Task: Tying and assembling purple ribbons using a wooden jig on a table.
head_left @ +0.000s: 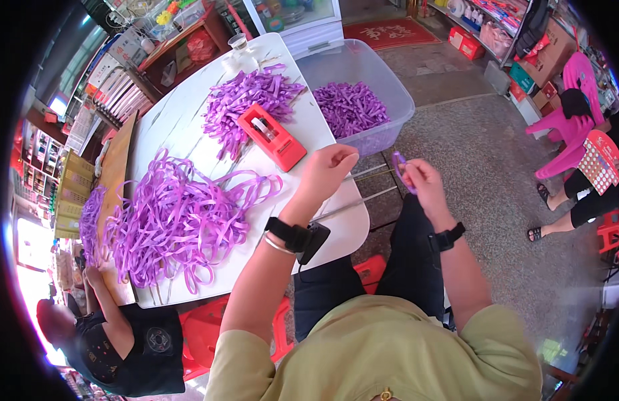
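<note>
My right hand (426,190) is out past the table's right edge, pinching a small folded length of purple ribbon (397,160) that stands up from the fingertips. My left hand (326,175) is over the edge of the table, its fingers curled in; whether anything small is inside them is hidden. Just left of it lies a red tape dispenser (280,144) with a roll of clear tape. Behind the dispenser is a heap of short purple ribbon pieces (246,100). A larger tangle of long purple ribbon loops (179,224) covers the table's near left part.
A clear plastic tub (406,100) holding many purple pieces (349,107) stands beyond the white table (336,250). A clear cup (238,41) is at the far end. Another person (115,334) works at the left; a person's legs (563,214) and pink chair (573,134) are at the right.
</note>
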`<state>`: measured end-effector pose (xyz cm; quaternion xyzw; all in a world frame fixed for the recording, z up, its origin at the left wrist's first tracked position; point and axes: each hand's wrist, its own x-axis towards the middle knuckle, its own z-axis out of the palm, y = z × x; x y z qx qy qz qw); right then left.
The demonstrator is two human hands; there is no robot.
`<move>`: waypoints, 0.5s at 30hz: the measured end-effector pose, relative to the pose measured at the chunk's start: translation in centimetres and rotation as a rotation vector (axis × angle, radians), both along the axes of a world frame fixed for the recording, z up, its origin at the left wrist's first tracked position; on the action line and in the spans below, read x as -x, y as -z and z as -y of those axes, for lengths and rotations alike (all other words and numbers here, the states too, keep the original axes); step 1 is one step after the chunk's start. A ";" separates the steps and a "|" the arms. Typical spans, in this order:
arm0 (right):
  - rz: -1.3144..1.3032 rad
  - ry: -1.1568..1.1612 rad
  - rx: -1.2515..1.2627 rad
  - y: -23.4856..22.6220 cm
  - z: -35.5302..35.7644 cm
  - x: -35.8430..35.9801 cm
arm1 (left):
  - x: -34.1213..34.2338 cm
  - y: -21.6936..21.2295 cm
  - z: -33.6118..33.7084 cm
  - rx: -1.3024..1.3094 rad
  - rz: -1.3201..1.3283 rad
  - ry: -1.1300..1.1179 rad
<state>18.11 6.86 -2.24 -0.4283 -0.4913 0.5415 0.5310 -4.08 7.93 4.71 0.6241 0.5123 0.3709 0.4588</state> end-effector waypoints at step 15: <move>-0.007 -0.042 -0.035 3.2 1.0 4.8 | -2.0 2.6 -2.5 -0.136 -0.299 0.027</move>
